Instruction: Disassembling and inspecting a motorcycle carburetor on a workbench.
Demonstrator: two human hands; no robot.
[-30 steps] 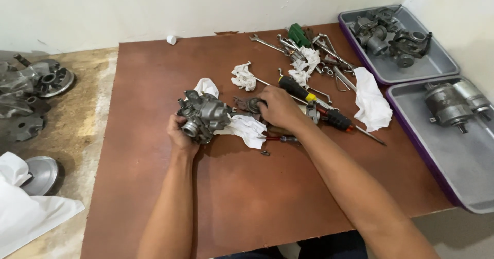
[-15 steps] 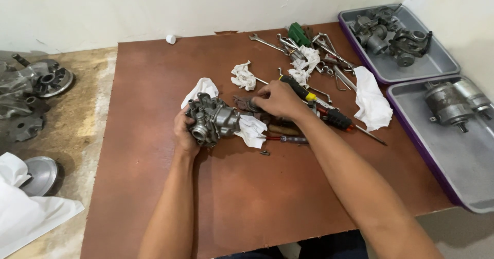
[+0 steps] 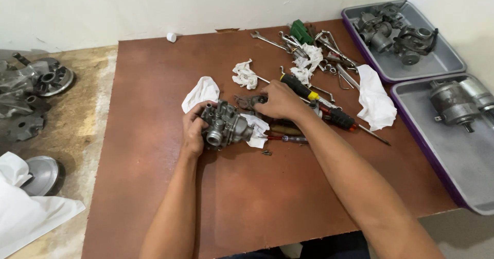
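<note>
At the far left, on the floor beside the counter [image 3: 154,197], lie dark metal engine parts [image 3: 36,84], a round metal dish [image 3: 41,174] and a white sheet [image 3: 25,212]. A small white cap [image 3: 171,37] sits at the counter's back edge.

The left hand [image 3: 193,130] is curled around a grey metal carburetor [image 3: 224,127], fingers wrapped over its left side, holding it tilted just above the brown surface near the middle of the counter. A white rag [image 3: 203,91] lies just behind it, and another white rag [image 3: 257,130] is tucked under its right side. A tiny screw [image 3: 266,152] lies on the counter just in front.

The right hand [image 3: 280,100] rests palm down just right of the carburetor, its fingertips pinched on a small dark part [image 3: 249,102] lying on the counter. Behind that hand are a crumpled white rag [image 3: 244,76] and a screwdriver with a black and yellow handle [image 3: 298,86]. Another screwdriver with a black and red handle [image 3: 342,120] lies beside the forearm.

Farther right, wrenches [image 3: 329,48] and a green tool [image 3: 301,32] are heaped with more rags [image 3: 375,99]. Two grey trays stand at the right edge: the back tray [image 3: 442,63] holds carburetors [image 3: 391,32], the near tray [image 3: 463,161] a cylindrical motor [image 3: 455,104].
</note>
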